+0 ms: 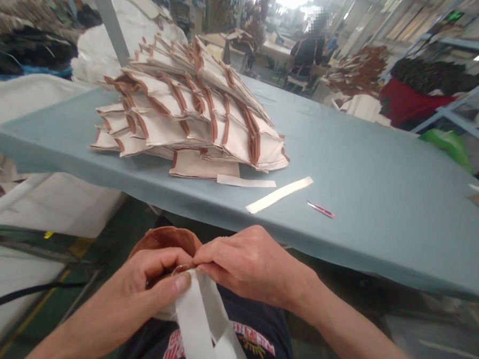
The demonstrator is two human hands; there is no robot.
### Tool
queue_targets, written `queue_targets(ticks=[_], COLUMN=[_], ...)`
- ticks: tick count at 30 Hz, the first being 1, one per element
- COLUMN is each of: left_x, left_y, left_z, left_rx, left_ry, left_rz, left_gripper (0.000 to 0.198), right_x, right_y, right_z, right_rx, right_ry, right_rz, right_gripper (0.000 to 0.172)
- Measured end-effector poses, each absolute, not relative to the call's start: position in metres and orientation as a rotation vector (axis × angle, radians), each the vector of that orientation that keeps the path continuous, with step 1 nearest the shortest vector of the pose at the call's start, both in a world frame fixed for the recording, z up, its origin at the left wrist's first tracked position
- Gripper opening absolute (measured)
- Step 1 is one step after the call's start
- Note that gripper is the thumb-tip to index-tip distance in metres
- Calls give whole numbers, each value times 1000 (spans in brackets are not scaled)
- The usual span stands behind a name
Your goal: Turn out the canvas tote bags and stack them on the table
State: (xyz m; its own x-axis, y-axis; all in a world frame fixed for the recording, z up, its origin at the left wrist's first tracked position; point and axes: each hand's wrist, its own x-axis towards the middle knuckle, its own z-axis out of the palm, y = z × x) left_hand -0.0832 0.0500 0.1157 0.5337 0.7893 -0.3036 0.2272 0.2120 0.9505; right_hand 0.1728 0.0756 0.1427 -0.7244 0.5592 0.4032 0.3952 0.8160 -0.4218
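Above my lap I hold a white and brown fabric piece (pixel 194 316) with both hands. My left hand (pixel 160 283) pinches its upper edge, thumb on the white part. Close against it, my right hand (pixel 239 262) has its fingertips pressed together on the same edge. A brown curved part (pixel 166 238) of the piece rises behind my left hand. Thin loose threads show by my left thumb. What lies between the fingertips is hidden. On the table beyond lie two pale strips (pixel 279 195) and a small pink-handled pointed tool (pixel 321 209).
A large heap of cream fabric pieces with brown edging (pixel 187 107) sits on the blue-green table (pixel 369 194). White bins (pixel 64 205) stand at the left. Farther back, a person (pixel 307 55) sits among more fabric piles.
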Motion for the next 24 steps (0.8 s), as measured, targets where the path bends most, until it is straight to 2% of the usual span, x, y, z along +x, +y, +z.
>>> queue_targets(ticks=[7, 12, 15, 18, 24], left_x=[-74, -69, -67, -66, -69], left_y=[51, 54, 56, 57, 52], left_z=[123, 125, 124, 122, 112], left_rx=[1377, 1432, 1418, 1408, 1397], left_ry=[1034, 1113, 1138, 1154, 1134], left_rz=[458, 443, 411, 353, 381], left_gripper=[49, 53, 54, 55, 52], right_x=[172, 166, 163, 164, 168], right_y=[75, 77, 79, 83, 91], right_z=[158, 152, 146, 143, 143], right_rx=[-717, -785, -824, -856, -887], right_ry=[-2717, -2791, -2754, -2690, -2558], right_rz=[269, 187, 199, 316, 792], right_gripper=[26, 35, 33, 28, 14])
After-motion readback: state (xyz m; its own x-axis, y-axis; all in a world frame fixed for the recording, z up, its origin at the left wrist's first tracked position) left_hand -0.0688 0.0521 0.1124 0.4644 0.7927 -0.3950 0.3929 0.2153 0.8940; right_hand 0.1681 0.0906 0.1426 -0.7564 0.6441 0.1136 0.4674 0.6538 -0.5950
